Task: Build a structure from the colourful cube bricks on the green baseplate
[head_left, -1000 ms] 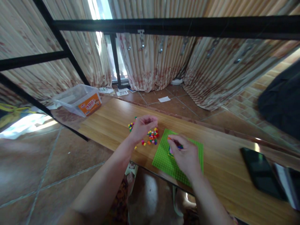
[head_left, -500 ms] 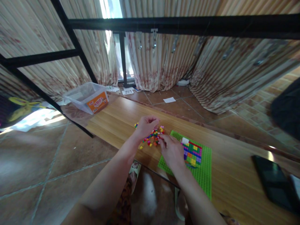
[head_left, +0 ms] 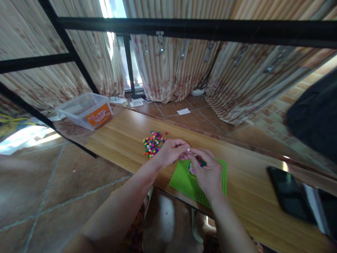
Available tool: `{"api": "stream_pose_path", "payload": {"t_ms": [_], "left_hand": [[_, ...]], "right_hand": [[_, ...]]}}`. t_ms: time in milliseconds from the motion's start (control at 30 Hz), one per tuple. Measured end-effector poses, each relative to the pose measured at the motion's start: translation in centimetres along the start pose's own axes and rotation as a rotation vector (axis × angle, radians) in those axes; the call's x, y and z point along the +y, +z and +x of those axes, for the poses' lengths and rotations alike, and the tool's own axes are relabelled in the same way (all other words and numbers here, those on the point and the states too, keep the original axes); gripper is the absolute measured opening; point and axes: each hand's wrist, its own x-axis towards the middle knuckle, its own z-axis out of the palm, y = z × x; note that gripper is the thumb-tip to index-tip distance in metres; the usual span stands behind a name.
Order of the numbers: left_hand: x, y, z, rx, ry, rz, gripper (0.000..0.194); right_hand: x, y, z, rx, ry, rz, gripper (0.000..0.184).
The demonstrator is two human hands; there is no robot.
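On table [head_left: 247, 186], left to right: brick pile [head_left: 152, 143], baseplate [head_left: 183, 179], device [head_left: 289, 195]. Bin [head_left: 98, 116] at table's left end.

White paper [head_left: 183, 111] lies on the floor [head_left: 168, 109] near pleated curtains [head_left: 168, 70].

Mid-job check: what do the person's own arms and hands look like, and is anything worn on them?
The left hand and right hand are bare, ungloved. The left forearm and right forearm show no sleeve, watch, cable or marking. Rings are too small to tell.

Likely home room: patterned floor-length curtains [head_left: 171, 70], tiled floor [head_left: 79, 214], wooden table [head_left: 247, 182], toy bricks [head_left: 153, 143].
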Motion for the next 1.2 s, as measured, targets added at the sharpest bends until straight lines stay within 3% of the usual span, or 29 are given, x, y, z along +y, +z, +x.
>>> {"api": "stream_pose_path", "payload": {"t_ms": [200, 433, 500, 633, 733, 900, 1200], "left_hand": [[-0.6, 1.5, 0.4, -0.038, 0.072, 0.082, 0.031], [-1.3, 2.9, 1.0, -0.068, 0.037, 0.077, 0.028], [-1.5, 2.8, 1.3, -0.029, 0.054, 0.125, 0.028], [-1.9, 1.7, 1.9, 0.158, 0.176, 0.38, 0.022], [-2.1, 1.3, 2.1, 0.198, 0.222, 0.545, 0.018], [-2.6, 2.1, 2.2, 0.139, 0.193, 0.633, 0.022], [-2.8, 2.9, 2.1, 0.074, 0.165, 0.674, 0.025]], "right_hand": [[0.3, -0.8, -0.2, 0.035, -0.003, -0.058, 0.016], [0.8, -1.9, -0.2, 0.061, 0.038, -0.063, 0.02], [1.4, -2.6, -0.1, 0.09, 0.084, -0.071, 0.021], [3.2, -4.0, 0.3, 0.157, 0.261, -0.065, 0.022], [4.1, -4.3, 0.3, 0.096, 0.339, -0.031, 0.023], [4.5, -3.6, -0.1, -0.039, 0.363, -0.034, 0.027], [3.5, -3.1, 0.1, -0.07, 0.352, -0.106, 0.026]]}}
